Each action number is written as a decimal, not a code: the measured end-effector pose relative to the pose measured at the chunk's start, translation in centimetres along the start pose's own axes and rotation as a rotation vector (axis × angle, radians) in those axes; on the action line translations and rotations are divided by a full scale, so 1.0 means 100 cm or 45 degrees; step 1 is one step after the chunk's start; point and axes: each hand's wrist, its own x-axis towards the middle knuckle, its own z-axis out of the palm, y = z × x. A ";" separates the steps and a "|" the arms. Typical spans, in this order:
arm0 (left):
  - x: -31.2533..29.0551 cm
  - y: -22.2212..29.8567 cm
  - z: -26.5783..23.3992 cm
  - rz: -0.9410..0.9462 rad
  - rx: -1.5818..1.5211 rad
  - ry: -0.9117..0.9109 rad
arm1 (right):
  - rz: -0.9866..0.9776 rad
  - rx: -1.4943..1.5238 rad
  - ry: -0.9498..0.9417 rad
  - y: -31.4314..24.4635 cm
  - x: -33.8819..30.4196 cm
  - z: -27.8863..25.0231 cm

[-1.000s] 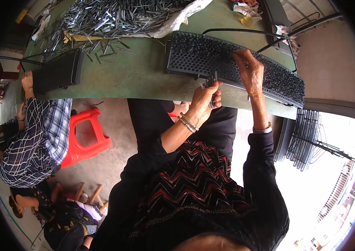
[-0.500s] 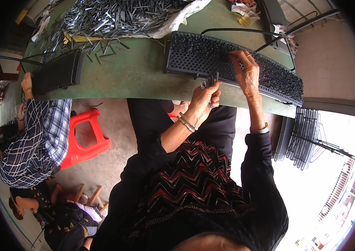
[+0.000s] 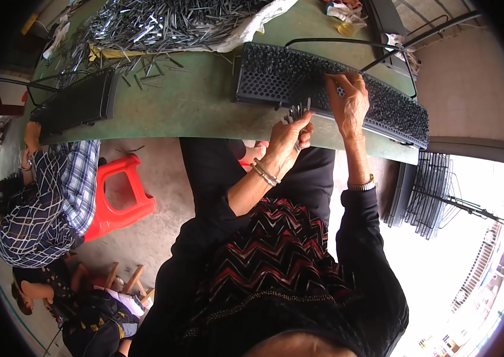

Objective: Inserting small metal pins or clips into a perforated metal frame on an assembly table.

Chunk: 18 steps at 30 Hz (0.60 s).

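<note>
While left hand [image 3: 287, 140] clasps bundle of thin metal strips [image 3: 297, 112] at near edge of green table [image 3: 198, 107], right hand [image 3: 350, 107] bunches fingertips over long black perforated rack [image 3: 264, 85]; cannot tell whether strip sits between them. Rack: right part of table, lower-left holes bare, remainder studded with dark pieces [image 3: 391, 113]. Strip pile [image 3: 156, 27]: far side, beside white sheet [image 3: 252, 28]. Red stool [image 3: 136, 199]: left, near checked-clad co-worker [image 3: 32, 220].

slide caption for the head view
Left hand holding thin grey strips, right hand at a long black perforated tray on a green table.
</note>
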 end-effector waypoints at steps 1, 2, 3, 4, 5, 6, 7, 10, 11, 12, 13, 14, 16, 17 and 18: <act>-0.001 0.000 0.000 0.011 0.003 -0.006 | 0.043 -0.032 0.017 -0.002 -0.001 0.000; -0.001 0.001 0.001 0.010 0.002 -0.007 | 0.043 -0.034 0.017 -0.002 -0.002 0.000; -0.002 0.001 0.001 0.015 0.010 0.002 | 0.057 -0.055 0.026 -0.003 -0.004 0.000; -0.003 0.002 0.001 0.021 0.018 0.011 | 0.072 -0.077 0.035 -0.003 -0.005 0.000; -0.004 0.002 0.001 0.016 0.018 0.010 | 0.075 -0.082 0.034 -0.002 -0.005 0.000; -0.004 0.003 0.000 0.009 0.046 -0.002 | 0.106 -0.096 0.014 -0.001 -0.004 0.000; -0.005 0.003 0.000 0.002 0.074 -0.015 | 0.136 -0.111 -0.005 0.000 -0.004 0.000; -0.008 0.004 0.005 -0.012 0.090 -0.002 | 0.089 -0.125 -0.018 -0.003 -0.001 -0.002; -0.007 0.004 0.004 -0.008 0.090 -0.002 | 0.087 -0.122 -0.016 -0.006 0.000 -0.003; -0.007 0.004 0.004 -0.007 0.078 0.001 | 0.055 -0.164 0.025 -0.009 -0.001 -0.005; -0.006 0.004 0.003 -0.007 0.065 0.004 | 0.023 -0.206 0.066 -0.012 -0.003 -0.008; -0.006 0.004 0.003 -0.009 0.065 0.003 | 0.024 -0.208 0.066 -0.012 -0.005 -0.013; -0.006 0.004 0.003 -0.004 0.119 -0.022 | 0.312 0.408 -0.366 -0.012 -0.011 -0.023; -0.004 0.003 0.003 -0.006 0.124 -0.027 | 0.314 0.406 -0.360 -0.013 -0.014 -0.027; -0.003 0.002 0.004 -0.011 0.145 -0.043 | 0.436 0.575 -0.549 -0.013 -0.018 -0.031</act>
